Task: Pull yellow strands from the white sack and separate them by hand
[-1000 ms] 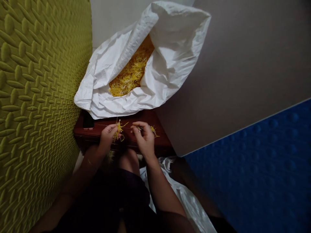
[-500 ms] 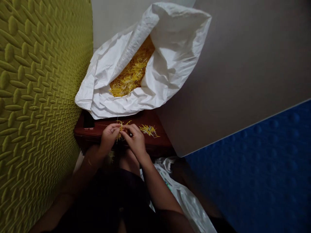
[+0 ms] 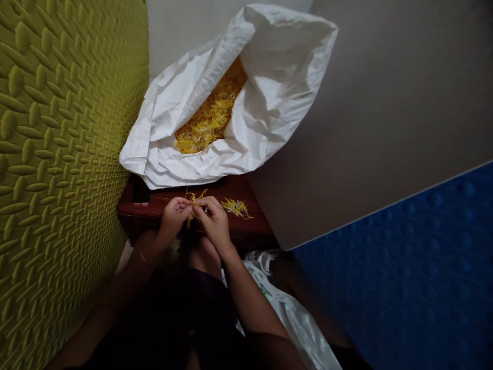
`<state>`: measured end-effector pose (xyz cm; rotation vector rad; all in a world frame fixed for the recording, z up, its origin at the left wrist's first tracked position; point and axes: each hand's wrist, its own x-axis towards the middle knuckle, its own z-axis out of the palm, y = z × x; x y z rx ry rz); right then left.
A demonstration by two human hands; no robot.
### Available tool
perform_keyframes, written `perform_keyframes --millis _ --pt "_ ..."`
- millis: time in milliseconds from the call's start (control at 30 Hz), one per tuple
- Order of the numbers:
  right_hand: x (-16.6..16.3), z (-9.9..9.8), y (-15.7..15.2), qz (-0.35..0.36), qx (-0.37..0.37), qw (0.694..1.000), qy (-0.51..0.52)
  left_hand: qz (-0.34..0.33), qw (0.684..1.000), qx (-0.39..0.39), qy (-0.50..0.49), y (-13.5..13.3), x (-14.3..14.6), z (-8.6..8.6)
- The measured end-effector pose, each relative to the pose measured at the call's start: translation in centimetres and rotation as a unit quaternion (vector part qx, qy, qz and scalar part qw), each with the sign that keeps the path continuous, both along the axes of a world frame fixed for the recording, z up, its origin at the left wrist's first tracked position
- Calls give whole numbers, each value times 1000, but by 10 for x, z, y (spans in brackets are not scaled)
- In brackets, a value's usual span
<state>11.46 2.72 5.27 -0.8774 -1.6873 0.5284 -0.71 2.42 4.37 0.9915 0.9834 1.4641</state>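
Note:
My left hand (image 3: 175,215) and my right hand (image 3: 212,216) meet fingertip to fingertip over the front of a dark red box-like surface (image 3: 252,226). Both are closed in a pinch on a small bunch of thin yellow strands (image 3: 198,196), whose ends stick out above and below the fingers. A fine thread seems to run up from the bunch. Just right of my right hand lies a loose pile of yellow and white strands (image 3: 236,207). Behind the hands, a white sack (image 3: 277,103) gapes, with many more yellow strands (image 3: 210,118) inside.
A yellow textured mat (image 3: 69,154) stands along the left side. On the right are a grey-brown panel (image 3: 377,103) and a blue mat (image 3: 404,277). A black flat object (image 3: 140,192) lies left of the hands. A whitish plastic bag (image 3: 296,313) is beside my leg.
The fingertips have shifted slightly against each other around the yellow strands, and the bunch's upper ends have changed position a little. The sack and the loose pile stay put.

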Motion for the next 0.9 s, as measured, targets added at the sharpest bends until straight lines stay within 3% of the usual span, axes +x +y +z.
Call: perform_keyframes --millis 133,233,367,500,600,733,900 --pt "1 -1 2 -6 53 998 -22 -58 997 -41 5 2 -2 -5" --pt "1 -3 1 3 49 999 -14 -66 997 -47 -3 2 -3 -6" --pt "2 -4 4 21 -62 993 100 -86 994 -46 -46 -2 -2 -2" --pt "11 -5 16 54 -226 923 305 -120 984 -78 -107 -5 -2 2" --pt "21 -3 23 34 -231 899 371 -78 982 -98 -138 -5 -4 3" --pt "26 1 16 17 -190 920 342 -10 991 -79 -106 0 -3 1" --pt "14 4 -8 0 -164 971 175 28 996 -58 -67 3 0 1"
